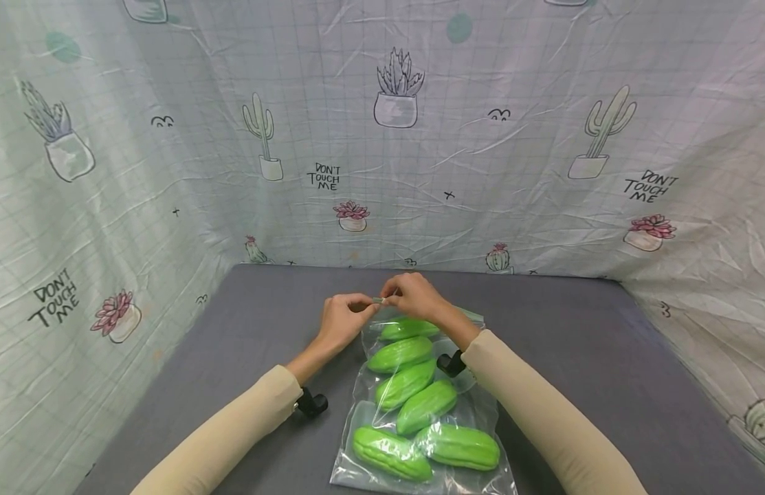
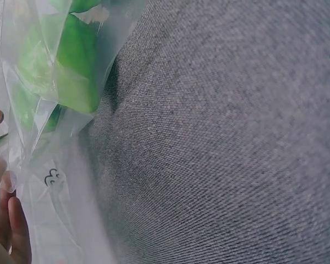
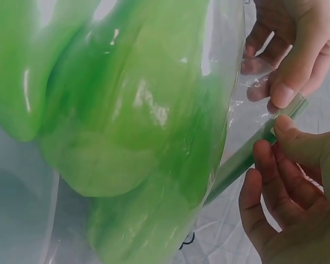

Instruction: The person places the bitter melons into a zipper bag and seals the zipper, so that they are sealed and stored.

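A clear zip bag (image 1: pixel 351 474) lies on the table with several green, ridged, melon-like vegetables (image 1: pixel 399 355) inside. Along its far edge runs a green zip strip (image 3: pixel 239 165). My left hand (image 1: pixel 344 320) pinches the bag's top edge at the left end of that strip. Right beside it, the thumb and fingertips of my right hand (image 1: pixel 417 298) pinch the strip, the two hands nearly touching. In the right wrist view the left hand (image 3: pixel 302 47) appears above the right hand (image 3: pixel 291 190). The left wrist view catches only some fingers (image 2: pixel 16 225) at its edge.
The dark grey table (image 1: pixel 264 323) extends on both sides of the bag. A pale curtain (image 1: pixel 512 158) printed with potted cacti rises behind it and along both sides. Black wrist cameras (image 1: pixel 312 403) are strapped below both hands, the right one over the bag.
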`<state>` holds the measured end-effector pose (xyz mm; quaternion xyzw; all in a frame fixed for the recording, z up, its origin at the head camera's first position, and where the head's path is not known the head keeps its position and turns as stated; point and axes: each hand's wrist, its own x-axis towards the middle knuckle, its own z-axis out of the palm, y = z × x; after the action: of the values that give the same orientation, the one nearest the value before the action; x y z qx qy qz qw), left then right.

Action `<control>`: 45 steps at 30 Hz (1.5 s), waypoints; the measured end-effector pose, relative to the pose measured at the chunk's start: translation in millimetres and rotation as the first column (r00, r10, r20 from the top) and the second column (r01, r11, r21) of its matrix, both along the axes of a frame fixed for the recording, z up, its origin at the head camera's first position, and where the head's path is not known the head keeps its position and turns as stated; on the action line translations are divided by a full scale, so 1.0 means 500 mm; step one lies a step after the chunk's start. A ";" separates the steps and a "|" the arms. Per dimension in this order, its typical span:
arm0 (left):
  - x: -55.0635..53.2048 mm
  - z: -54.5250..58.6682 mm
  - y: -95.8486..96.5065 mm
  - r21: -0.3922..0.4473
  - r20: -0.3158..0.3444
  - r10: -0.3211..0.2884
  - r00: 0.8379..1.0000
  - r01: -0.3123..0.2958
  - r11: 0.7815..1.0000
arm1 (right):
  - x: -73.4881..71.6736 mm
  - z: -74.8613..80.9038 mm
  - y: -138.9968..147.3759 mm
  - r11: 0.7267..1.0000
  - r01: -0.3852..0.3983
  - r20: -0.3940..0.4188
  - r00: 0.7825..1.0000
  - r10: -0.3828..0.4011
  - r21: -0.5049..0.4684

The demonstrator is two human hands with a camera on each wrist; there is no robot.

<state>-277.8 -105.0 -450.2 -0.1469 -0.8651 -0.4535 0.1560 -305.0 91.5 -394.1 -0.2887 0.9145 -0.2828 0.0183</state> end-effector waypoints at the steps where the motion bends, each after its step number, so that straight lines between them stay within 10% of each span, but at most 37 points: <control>1: -0.001 0.000 0.001 -0.003 0.004 0.002 1.000 -0.002 1.000 | -0.001 0.000 0.000 1.000 -0.001 -0.001 1.000 0.001 0.000; 45: 0.000 0.000 -0.004 0.072 0.019 -0.015 1.000 0.014 0.997 | -0.016 -0.013 0.011 1.000 0.022 0.060 0.998 -0.022 -0.003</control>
<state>-277.6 -107.2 -450.1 -0.1429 -0.8488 -0.4867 0.1494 -312.9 97.2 -400.7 -0.2700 0.9162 -0.2933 0.0418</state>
